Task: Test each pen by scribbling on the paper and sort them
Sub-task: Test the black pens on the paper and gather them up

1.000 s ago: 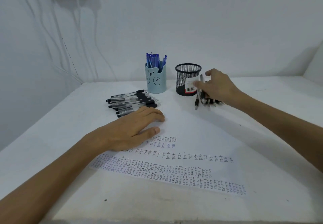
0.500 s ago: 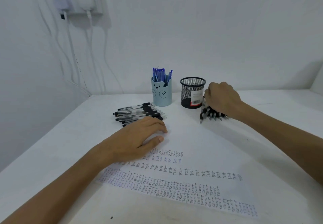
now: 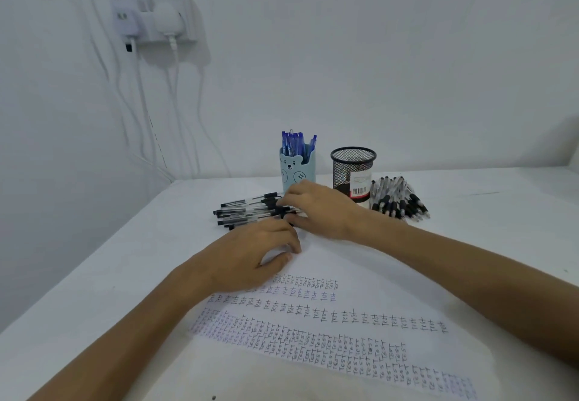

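A white paper sheet (image 3: 360,278) with rows of scribbled "test" words lies on the table. My left hand (image 3: 250,256) rests on its upper left part, fingers loosely bent, holding nothing. Behind it lies a pile of black-capped clear pens (image 3: 244,211). My right hand (image 3: 316,209) reaches across to that pile, and its fingertips and thumb curl round the cap end of one pen there. A second pile of click pens (image 3: 398,200) lies to the right of the black mesh cup (image 3: 353,168). The blue bear cup (image 3: 297,167) holds several blue pens.
The table (image 3: 501,212) is white and meets the wall just behind the two cups. A wall socket (image 3: 153,15) with plugs sits high on the left, and its cables hang down to the table's back left corner.
My right hand let go of the click pens by the mesh cup and swung left to the black-capped pile. My left hand stayed on the paper. The camera tilted up.
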